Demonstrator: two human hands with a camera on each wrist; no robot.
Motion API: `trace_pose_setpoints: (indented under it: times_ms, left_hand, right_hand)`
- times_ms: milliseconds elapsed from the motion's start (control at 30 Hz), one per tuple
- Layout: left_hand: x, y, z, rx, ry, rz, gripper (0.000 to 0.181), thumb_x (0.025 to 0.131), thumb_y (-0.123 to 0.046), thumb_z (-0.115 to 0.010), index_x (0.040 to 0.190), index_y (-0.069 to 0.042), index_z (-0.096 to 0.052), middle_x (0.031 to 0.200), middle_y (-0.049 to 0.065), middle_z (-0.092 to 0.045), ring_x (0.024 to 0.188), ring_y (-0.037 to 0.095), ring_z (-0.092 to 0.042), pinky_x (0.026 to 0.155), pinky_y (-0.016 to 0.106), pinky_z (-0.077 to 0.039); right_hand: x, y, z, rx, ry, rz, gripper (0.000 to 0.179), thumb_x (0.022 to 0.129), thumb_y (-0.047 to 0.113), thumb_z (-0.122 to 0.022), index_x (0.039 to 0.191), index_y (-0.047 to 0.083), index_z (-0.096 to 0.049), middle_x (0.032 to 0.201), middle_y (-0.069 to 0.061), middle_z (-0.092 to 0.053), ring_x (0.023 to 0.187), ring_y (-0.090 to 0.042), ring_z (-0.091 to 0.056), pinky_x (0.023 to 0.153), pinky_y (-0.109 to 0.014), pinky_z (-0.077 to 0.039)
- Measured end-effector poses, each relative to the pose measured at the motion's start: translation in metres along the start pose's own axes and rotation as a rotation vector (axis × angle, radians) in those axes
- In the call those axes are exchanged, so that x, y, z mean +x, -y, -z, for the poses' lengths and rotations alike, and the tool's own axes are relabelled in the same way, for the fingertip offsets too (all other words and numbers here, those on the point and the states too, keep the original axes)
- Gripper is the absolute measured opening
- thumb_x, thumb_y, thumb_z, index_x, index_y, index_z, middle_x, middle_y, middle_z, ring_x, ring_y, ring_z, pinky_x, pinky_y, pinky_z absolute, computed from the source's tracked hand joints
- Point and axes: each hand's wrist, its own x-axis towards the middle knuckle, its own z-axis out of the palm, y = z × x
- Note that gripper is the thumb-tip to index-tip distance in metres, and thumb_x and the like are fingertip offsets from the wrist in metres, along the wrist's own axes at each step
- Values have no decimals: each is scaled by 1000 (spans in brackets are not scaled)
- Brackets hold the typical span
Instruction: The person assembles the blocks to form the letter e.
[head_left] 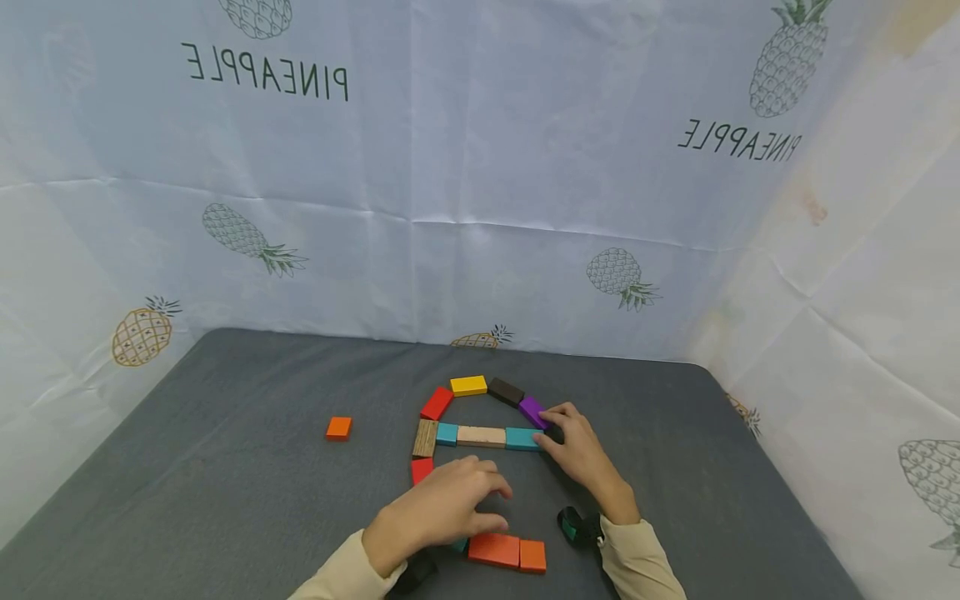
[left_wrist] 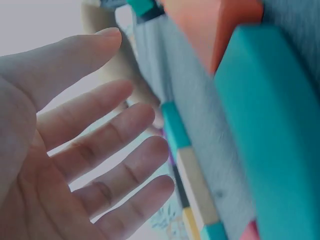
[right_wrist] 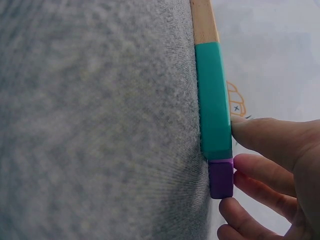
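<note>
My right hand (head_left: 581,454) touches the tops of blocks at the right of the arrangement. Its thumb rests at the end of a teal block (right_wrist: 212,100), with other fingertips at a purple block (right_wrist: 221,180). That teal block lies in a row with a plain wood block (head_left: 482,437) and a smaller teal block (head_left: 447,433). My left hand (head_left: 446,498) hovers palm inward over the near left side, fingers spread and holding nothing. Below it are a red-orange block (head_left: 493,549) and another teal block (left_wrist: 270,125), mostly hidden by the hand in the head view.
A yellow block (head_left: 468,386), a dark block (head_left: 506,392) and red blocks (head_left: 437,403) form the curved outline, with a brown wood block (head_left: 424,438) at left. One orange block (head_left: 339,428) lies apart on the grey table (head_left: 225,500). Another orange block (head_left: 532,557) ends the near row.
</note>
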Motion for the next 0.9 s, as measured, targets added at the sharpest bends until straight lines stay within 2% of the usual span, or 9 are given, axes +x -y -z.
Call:
trace_pose_setpoints:
  times_ms: [200, 367, 633, 900]
  left_hand:
    - [-6, 9, 16, -73, -12, 39, 29, 88, -30, -76, 114, -16, -73, 107, -4, -67, 97, 8, -60, 85, 25, -53]
    - [-12, 17, 28, -117, -49, 52, 31, 89, -27, -75, 117, -12, -71, 115, 1, -67, 102, 16, -62, 85, 28, -53]
    - [-19, 29, 36, -130, -128, 92, 33, 89, -24, -75, 119, -11, -70, 119, 1, -67, 108, 21, -60, 93, 42, -52]
    - [-24, 37, 43, -108, -181, 156, 33, 88, -20, -76, 118, -12, -69, 117, 4, -66, 101, 20, -56, 87, 42, -53]
  right_hand:
    - [0, 1, 0, -5, -5, 0, 39, 91, 16, -72, 125, -3, -66, 122, -15, -58, 115, -36, -56, 98, -55, -46]
    - [0, 1, 0, -3, -7, -4, 40, 91, 16, -72, 125, -3, -66, 122, -15, -58, 116, -37, -55, 98, -56, -46]
    - [0, 1, 0, -6, 3, -9, 40, 91, 16, -72, 125, -3, -65, 122, -16, -58, 116, -37, -55, 98, -56, -46]
    - [0, 1, 0, -6, 4, -4, 40, 91, 16, -71, 126, -3, -65, 122, -15, -58, 116, -37, -55, 98, -56, -45]
